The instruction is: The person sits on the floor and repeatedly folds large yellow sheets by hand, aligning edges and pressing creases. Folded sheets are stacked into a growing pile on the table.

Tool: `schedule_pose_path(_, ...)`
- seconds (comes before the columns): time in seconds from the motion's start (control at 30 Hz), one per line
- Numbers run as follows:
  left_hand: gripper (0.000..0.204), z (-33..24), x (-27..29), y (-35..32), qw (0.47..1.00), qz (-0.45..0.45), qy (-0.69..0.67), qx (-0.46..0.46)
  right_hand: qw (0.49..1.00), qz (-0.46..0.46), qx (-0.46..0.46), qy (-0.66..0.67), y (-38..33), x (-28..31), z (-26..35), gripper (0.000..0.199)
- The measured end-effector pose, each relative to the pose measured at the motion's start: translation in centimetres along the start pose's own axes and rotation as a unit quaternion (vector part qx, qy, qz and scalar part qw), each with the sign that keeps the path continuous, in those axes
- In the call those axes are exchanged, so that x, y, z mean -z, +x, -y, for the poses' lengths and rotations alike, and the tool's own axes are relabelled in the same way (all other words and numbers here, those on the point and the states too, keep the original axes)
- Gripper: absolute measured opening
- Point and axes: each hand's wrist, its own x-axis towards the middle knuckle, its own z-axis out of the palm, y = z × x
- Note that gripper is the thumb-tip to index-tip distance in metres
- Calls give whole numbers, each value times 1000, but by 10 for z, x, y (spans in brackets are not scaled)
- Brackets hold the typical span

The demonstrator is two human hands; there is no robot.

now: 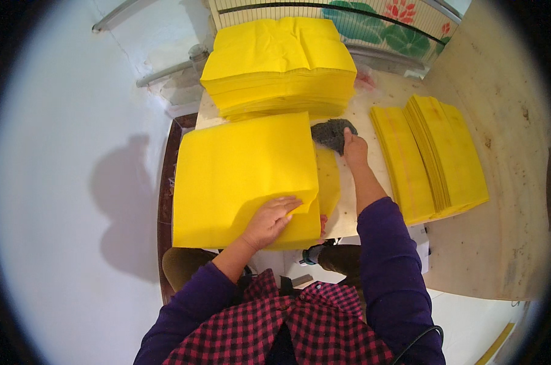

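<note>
A big yellow paper sheet (239, 170) lies on the white table (360, 121) before me, its right part folded over. My left hand (270, 220) rests flat on its near right corner, fingers spread. My right hand (354, 147) reaches farther out and grips a dark grey cloth pad (330, 132) that sits at the sheet's far right corner. A narrow strip of yellow paper (329, 182) shows beneath the folded sheet, between my two hands.
A tall stack of yellow sheets (278, 64) stands at the table's far side. Fanned piles of folded yellow sheets (430, 155) lie at the right. A white wall (75, 182) with a metal pipe (166, 72) is at the left, a beige wall to the right.
</note>
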Motion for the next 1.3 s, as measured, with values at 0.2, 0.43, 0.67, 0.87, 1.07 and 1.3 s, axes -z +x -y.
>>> schedule_pose_path(0.2, 31, 7, -3, -1, 998, -27, -21, -46, 973, -117, 107, 168, -41, 31, 3, 20)
schedule_pose_path(0.43, 29, 10, -4, -3, 998, -37, -28, -33, 941, 225, 127, 219, -158, 78, 26, 15)
schedule_pose_path(0.67, 29, 11, -4, -5, 998, -37, -43, -16, 920, 305, 177, 171, -201, 70, 41, 21)
schedule_pose_path(0.87, 33, 9, -1, -3, 999, -24, -44, -10, 920, 269, 249, 139, -189, 57, 44, 11)
schedule_pose_path(1.07, 38, 2, 1, -5, 998, -36, 5, -50, 930, 263, 236, 99, -183, 65, 64, 13)
schedule_pose_path(1.3, 17, 9, -4, -4, 996, -69, -34, -36, 947, 181, 217, 156, -189, 71, 69, 14)
